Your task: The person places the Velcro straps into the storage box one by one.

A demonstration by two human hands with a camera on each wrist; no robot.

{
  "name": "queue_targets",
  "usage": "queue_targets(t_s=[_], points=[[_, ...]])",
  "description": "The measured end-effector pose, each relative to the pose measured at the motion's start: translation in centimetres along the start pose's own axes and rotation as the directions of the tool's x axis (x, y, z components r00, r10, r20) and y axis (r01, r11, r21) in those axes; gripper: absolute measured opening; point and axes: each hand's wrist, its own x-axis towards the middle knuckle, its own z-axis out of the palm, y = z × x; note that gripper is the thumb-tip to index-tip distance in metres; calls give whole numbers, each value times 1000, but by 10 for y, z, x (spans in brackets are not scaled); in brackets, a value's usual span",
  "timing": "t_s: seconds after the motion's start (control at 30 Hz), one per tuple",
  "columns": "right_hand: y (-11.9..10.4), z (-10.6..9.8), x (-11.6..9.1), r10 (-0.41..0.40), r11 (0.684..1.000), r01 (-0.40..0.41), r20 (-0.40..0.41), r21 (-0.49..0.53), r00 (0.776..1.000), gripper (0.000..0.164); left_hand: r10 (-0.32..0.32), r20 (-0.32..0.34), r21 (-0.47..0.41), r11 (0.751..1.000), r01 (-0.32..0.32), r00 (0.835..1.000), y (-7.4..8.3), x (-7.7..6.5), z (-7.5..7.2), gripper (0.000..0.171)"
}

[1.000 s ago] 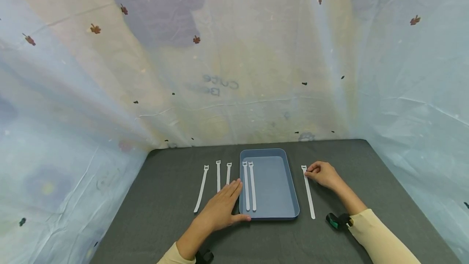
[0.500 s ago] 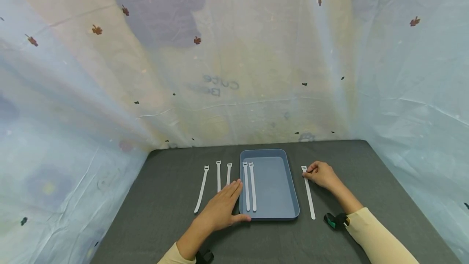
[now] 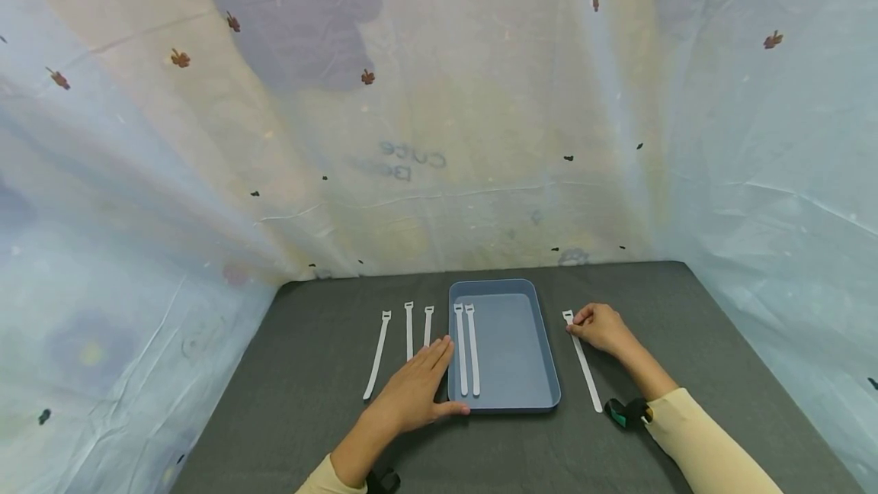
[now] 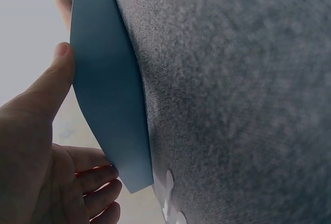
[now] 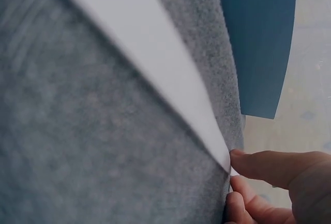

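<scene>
A white cable strap (image 3: 585, 368) with a slotted head lies slanted on the right, and my right hand (image 3: 605, 328) pinches it just below the head between thumb and fingers. In the right wrist view the strap (image 5: 155, 53) runs flat and blurred from the fingertips across the cloth. My left hand (image 3: 410, 395) rests against the blue-grey tray (image 3: 511, 349), fingers straight along its left side and thumb at the front rim. The left wrist view shows the thumb and fingers touching the tray's wall (image 4: 106, 74). Two straps (image 3: 474, 353) lie side by side in the tray's left part.
Left of the tray lie three more white straps (image 3: 378, 357), some partly covered by the left hand. Dark grey cloth (image 3: 309, 372) covers the table. A pale printed sheet (image 3: 439, 120) hangs around the back and both sides.
The lower end of the pinched strap has swung to the right, so it slants more. My right hand has barely shifted; the left hand, tray and other straps stay put.
</scene>
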Motion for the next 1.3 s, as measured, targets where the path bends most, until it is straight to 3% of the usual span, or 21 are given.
queue_targets(t_s=[0.83,1.3], points=[[-1,-3,-6,-39,997,40,-16,68,999,15,-3,-3,6,1000,3,1000,-1,1,2,111],[-6,-1,-3,-90,985,101,-82,143,993,16,-1,-8,-8,1000,1,1000,-3,2,4,111]])
